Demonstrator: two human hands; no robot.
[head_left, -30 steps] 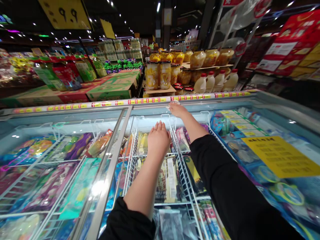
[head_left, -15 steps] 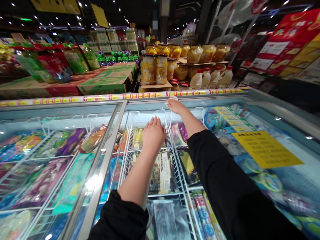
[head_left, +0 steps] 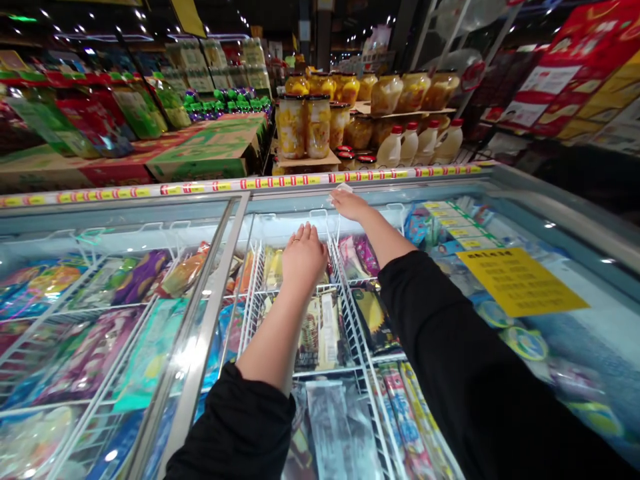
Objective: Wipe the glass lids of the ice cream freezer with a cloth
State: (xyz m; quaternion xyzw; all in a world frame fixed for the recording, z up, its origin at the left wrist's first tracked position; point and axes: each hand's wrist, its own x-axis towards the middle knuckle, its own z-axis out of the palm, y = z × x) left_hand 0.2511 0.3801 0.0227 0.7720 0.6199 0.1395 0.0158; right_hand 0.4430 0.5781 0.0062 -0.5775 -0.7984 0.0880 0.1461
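Note:
My left hand (head_left: 303,257) is open, palm down, with its fingers stretched out and close together and a ring on one finger. It is over the middle wire basket (head_left: 350,327) of a chest freezer; whether it rests on the glass or hovers, I cannot tell. Farther off, my right hand (head_left: 351,204) presses a white tissue or wipe (head_left: 342,189) under its fingers, beside the freezer's far edge. Wrapped frozen packs (head_left: 327,330) lie in the basket below my left hand. Black sleeves cover both my arms above the wrists and forearms.
A metal lid frame (head_left: 213,300) crosses the freezer left of my hands. On the right lies a yellow notice (head_left: 520,280). A price-tag strip (head_left: 285,180) runs along the far rim. Behind it stand fruit jars (head_left: 305,127) and red-capped jugs (head_left: 409,143).
The view has shifted slightly, so the shelves and freezer edge sit a little higher in the picture. Both hands keep nearly the same pose, the white tissue still under my right hand.

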